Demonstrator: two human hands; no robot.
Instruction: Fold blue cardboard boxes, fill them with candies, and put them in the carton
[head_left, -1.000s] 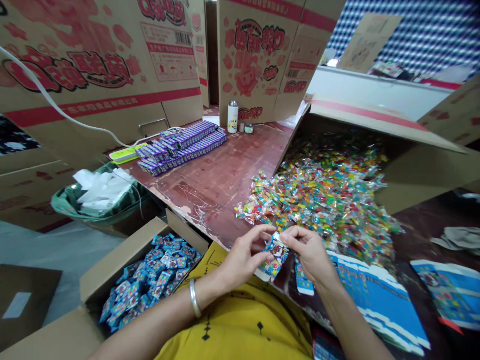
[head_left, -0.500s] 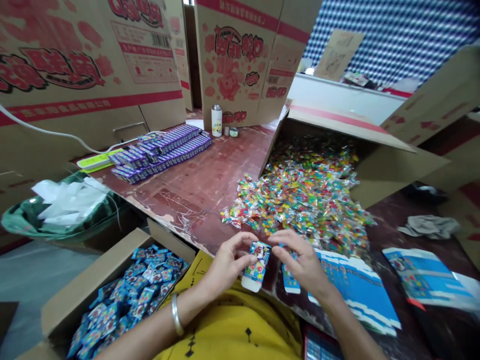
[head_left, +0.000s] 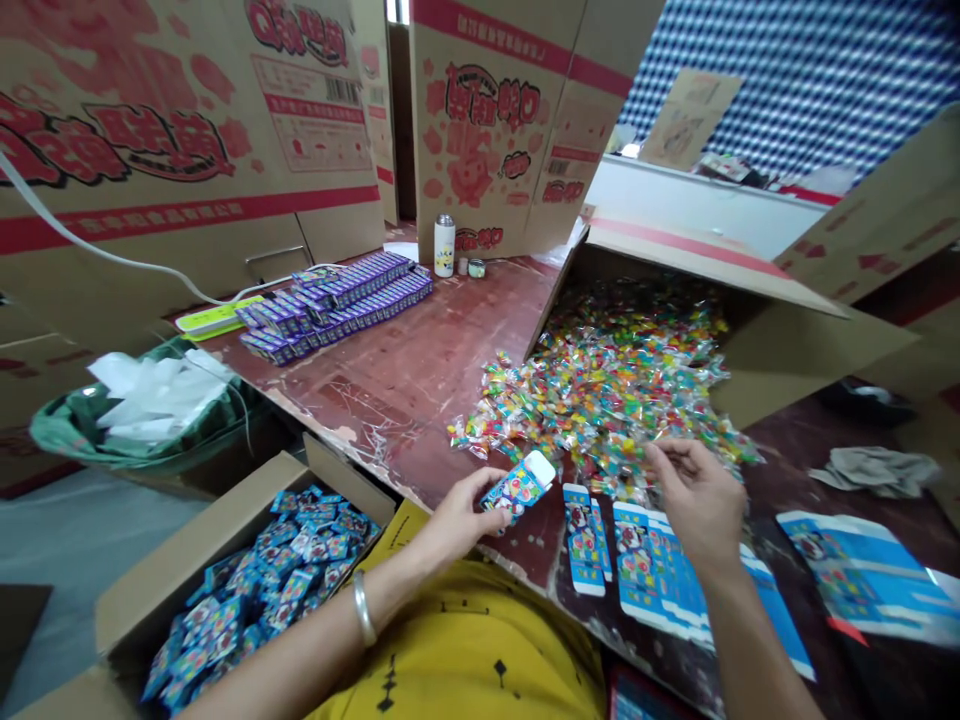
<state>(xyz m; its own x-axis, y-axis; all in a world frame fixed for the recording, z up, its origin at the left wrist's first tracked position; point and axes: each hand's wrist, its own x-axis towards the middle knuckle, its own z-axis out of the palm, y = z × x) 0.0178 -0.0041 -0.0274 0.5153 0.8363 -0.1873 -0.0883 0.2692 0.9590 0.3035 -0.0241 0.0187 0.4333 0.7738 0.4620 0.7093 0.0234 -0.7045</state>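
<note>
My left hand (head_left: 469,515) holds a small blue printed box (head_left: 521,485) between thumb and fingers, its white open end tilted up to the right. My right hand (head_left: 701,495) is at the near right edge of the heap of clear-wrapped colourful candies (head_left: 600,390). Its thumb and fingertips are pressed together at the candies; what they hold, if anything, is too small to tell. Below the heap lie flat blue cartons (head_left: 585,540) and a fanned stack of more blue cartons (head_left: 652,570), partly behind my right forearm.
An open carton (head_left: 202,545) of filled blue boxes stands at lower left. Rows of purple boxes (head_left: 337,305), a white bottle (head_left: 444,246) and a green bag (head_left: 82,440) lie beyond. A tipped carton (head_left: 787,350) holds candies; more blue cartons (head_left: 870,575) and a cloth (head_left: 874,470) lie right.
My right hand has moved away from the box, up and right to the candies. The box in my left hand has turned, its white end now pointing up instead of down. The view has shifted slightly.
</note>
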